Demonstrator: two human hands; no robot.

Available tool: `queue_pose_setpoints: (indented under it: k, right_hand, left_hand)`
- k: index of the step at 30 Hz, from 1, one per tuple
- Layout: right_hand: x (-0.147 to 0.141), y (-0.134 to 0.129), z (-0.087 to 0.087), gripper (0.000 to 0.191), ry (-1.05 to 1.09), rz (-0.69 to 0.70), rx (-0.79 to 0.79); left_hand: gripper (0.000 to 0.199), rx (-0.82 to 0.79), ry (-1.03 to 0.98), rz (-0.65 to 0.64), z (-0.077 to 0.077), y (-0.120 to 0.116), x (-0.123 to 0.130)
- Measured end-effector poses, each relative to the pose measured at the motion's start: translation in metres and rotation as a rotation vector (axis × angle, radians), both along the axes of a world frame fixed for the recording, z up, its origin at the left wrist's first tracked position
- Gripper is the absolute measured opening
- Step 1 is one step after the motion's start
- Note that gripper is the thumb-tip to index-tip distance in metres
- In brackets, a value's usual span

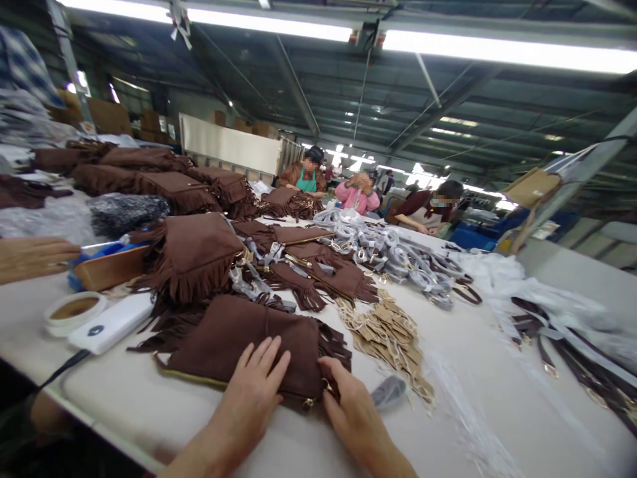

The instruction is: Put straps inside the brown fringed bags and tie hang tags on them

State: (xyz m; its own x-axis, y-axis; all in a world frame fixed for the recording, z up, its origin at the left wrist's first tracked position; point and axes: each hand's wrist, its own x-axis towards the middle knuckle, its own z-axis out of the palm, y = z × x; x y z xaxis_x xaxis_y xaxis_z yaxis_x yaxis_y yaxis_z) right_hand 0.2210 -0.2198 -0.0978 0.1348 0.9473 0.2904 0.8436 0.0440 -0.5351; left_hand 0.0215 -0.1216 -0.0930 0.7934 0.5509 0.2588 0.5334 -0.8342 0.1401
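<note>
A dark brown fringed bag (239, 338) lies flat on the white table (134, 395) in front of me, its zipper edge toward me. My left hand (251, 392) rests on the bag's face with fingers stretched out. At the bag's right corner, my right hand (348, 401) closes thumb and fingers around the edge, beside a gold-coloured ring (327, 386). A metal zipper end (308, 403) shows between the two hands. Just behind lies another fringed brown bag (199, 249) on a pile.
Tan tags with strings (391, 332) and wrapped straps (398, 255) lie right of the bags. A white device (112, 325) and a tape roll (75, 311) sit left. Another person's hand (37, 257) reaches in at left. Dark straps (572, 352) lie far right.
</note>
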Motion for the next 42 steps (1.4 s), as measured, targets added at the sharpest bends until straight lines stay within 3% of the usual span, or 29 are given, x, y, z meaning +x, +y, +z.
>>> queue_pose_setpoints:
  k: [5,9,13,24,34,38,42]
  right_hand:
    - [-0.001,0.0,0.012,0.018,0.168,-0.071,-0.146]
    - [0.001,0.0,0.015,0.013,0.143,-0.063,-0.238]
    - [0.007,-0.002,0.01,0.02,0.23,-0.003,-0.249]
    - [0.022,0.013,-0.01,0.031,0.704,-0.043,-0.169]
    - [0.022,0.016,-0.012,0.022,0.728,-0.074,-0.029]
    - [0.02,0.014,-0.002,0.018,0.666,-0.062,0.003]
    - [0.017,0.014,0.008,0.016,0.593,-0.111,0.025]
  left_hand:
    - [0.008,-0.178,-0.098,0.008,0.003,-0.039,0.008]
    - [0.015,-0.188,-0.072,0.112,0.003,-0.05,0.032]
    - [0.012,-0.194,0.03,0.093,0.004,-0.049,0.053]
    - [0.014,-0.146,0.052,0.1,0.001,-0.046,0.081]
    - [0.014,0.004,-0.027,0.113,-0.005,-0.039,0.103]
    - [0.017,0.017,0.018,0.085,0.009,-0.038,0.104]
    - [0.021,0.003,0.107,0.066,0.039,-0.035,0.102]
